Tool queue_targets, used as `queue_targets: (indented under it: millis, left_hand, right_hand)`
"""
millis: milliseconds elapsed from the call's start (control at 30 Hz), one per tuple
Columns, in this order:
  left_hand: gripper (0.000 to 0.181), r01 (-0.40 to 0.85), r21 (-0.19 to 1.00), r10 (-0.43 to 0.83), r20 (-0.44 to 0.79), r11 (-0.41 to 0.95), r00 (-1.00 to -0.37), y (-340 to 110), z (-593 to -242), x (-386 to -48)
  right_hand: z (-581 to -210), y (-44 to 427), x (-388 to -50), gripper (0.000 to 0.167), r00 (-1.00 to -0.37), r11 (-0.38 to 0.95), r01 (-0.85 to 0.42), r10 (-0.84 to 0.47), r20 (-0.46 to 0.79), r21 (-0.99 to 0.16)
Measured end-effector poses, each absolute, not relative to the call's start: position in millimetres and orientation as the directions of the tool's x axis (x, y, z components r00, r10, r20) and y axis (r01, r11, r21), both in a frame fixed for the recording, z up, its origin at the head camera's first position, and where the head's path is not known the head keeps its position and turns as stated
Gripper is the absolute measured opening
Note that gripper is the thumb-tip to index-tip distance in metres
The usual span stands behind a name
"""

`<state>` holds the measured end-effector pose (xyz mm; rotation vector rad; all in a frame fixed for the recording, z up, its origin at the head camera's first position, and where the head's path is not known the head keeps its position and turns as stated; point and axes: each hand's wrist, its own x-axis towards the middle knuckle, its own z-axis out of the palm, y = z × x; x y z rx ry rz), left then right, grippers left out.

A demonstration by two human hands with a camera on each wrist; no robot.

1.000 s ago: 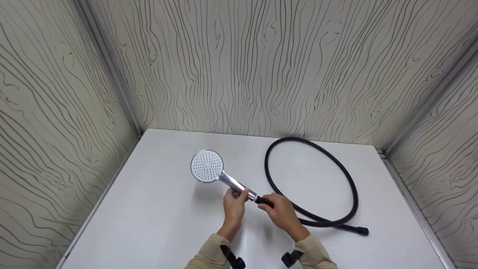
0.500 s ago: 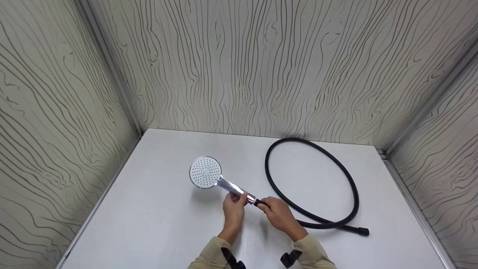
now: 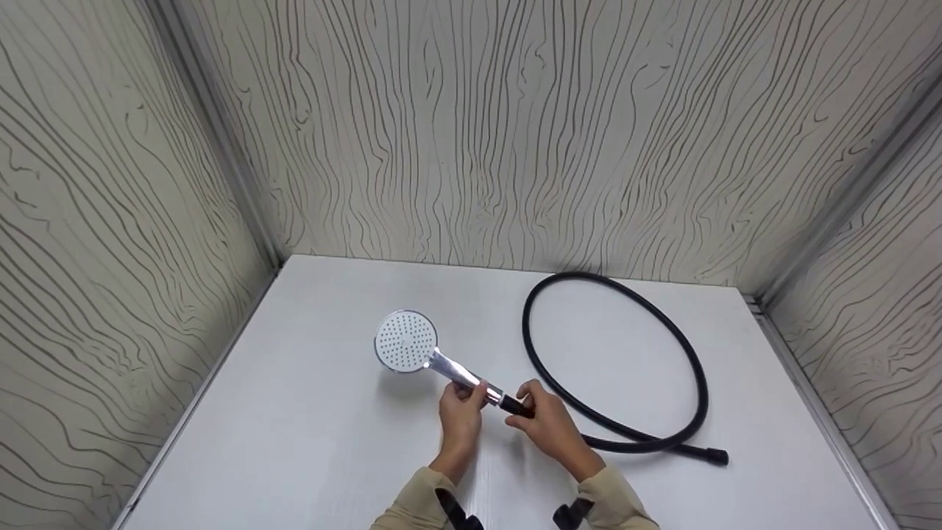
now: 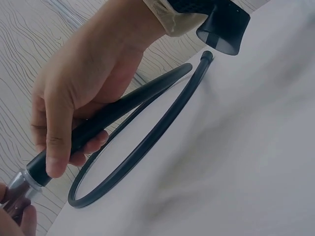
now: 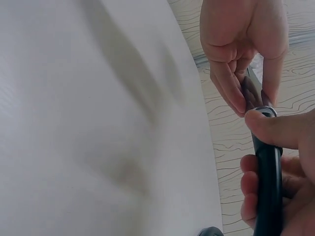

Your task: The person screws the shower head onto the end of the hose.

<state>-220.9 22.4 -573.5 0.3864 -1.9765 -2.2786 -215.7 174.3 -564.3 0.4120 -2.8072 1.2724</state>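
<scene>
A chrome hand shower with a round white spray face (image 3: 405, 341) is held above the white table, its handle pointing down to the right. My left hand (image 3: 461, 419) pinches the handle near its lower end between thumb and fingers. At that end the black shower hose (image 3: 614, 281) meets the handle through a dark connector (image 5: 266, 140). My right hand (image 3: 552, 427) is around this hose end; in the right wrist view its thumb (image 5: 275, 129) lies on the connector and its fingers curl round the hose. Whether the connector sits fully on the handle's thread cannot be made out.
The hose loops across the right part of the white table (image 3: 309, 353); its free end (image 3: 715, 456) lies to the right, with a dark end fitting. Wood-grain panels (image 3: 478, 132) stand behind and at both sides, with grey metal rails at the corners.
The hand shower has dropped slightly in the head view. My right hand has shifted its grip on the connector, its thumb and fingers now spread wider. My left hand stays on the handle.
</scene>
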Motion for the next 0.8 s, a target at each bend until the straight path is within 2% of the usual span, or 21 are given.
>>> queue_targets:
  millis: [167, 300, 433, 567, 700, 800]
  left_hand:
    - [0.031, -0.084, 0.985, -0.245, -0.119, -0.151, -0.962, 24, -575, -221]
    - [0.03, -0.079, 0.985, -0.255, -0.118, -0.155, -0.96, 25, -572, -221]
    - [0.03, -0.076, 0.984, -0.243, -0.115, -0.163, -0.963, 22, -550, -210]
    - [0.029, -0.086, 0.984, -0.245, -0.124, -0.158, -0.961, 22, -550, -208]
    - [0.03, -0.096, 0.982, -0.259, -0.136, -0.16, -0.956, 24, -567, -215]
    - [0.031, -0.101, 0.983, -0.261, -0.139, -0.155, -0.955, 24, -571, -217]
  right_hand:
    - [-566, 173, -213, 0.024, -0.955, 0.66, -0.294, -0.181, 0.233, -0.692]
    - [-567, 175, -213, 0.011, -0.921, 0.686, -0.384, -0.24, 0.306, -0.618]
    - [-566, 178, -214, 0.015, -0.902, 0.688, -0.432, -0.326, 0.282, -0.584]
    - [-564, 178, -215, 0.017, -0.898, 0.672, -0.436, -0.367, 0.242, -0.599]
    - [-567, 176, -214, 0.009, -0.911, 0.664, -0.409, -0.336, 0.238, -0.626]
    - [-570, 174, -213, 0.02, -0.927, 0.661, -0.375, -0.276, 0.255, -0.65]
